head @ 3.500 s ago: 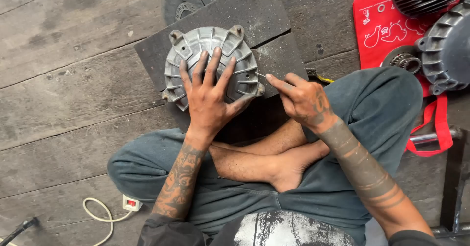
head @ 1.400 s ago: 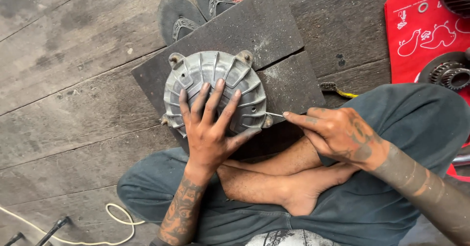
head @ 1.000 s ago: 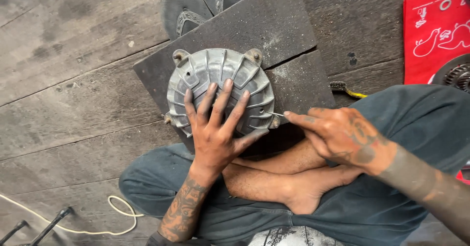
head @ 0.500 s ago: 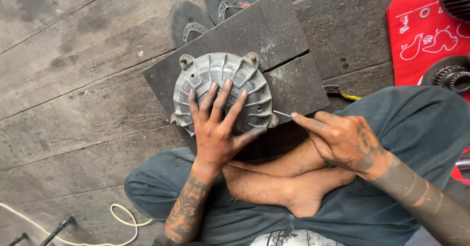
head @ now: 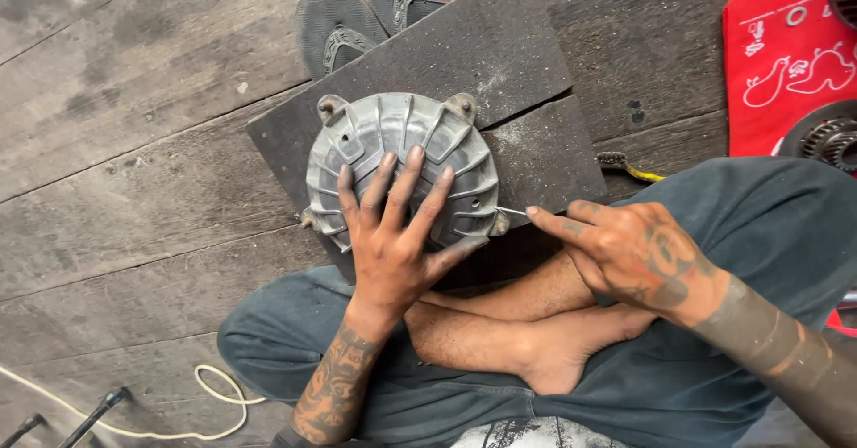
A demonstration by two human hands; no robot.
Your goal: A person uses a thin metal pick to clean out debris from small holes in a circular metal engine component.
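The person sits cross-legged in dark grey-green trousers (head: 714,234), bare feet tucked near. The left hand (head: 393,243) lies flat with fingers spread apart on a round, ribbed grey cast-metal cover (head: 402,145). That cover rests on a dark rectangular board (head: 500,64) over weathered wooden planks (head: 134,145). The right hand (head: 625,252) pinches a thin metal pin (head: 511,211) between fingertips, its tip touching the cover's right edge. Farther off lie two black sandals (head: 335,29); far right, a red cloth (head: 777,64).
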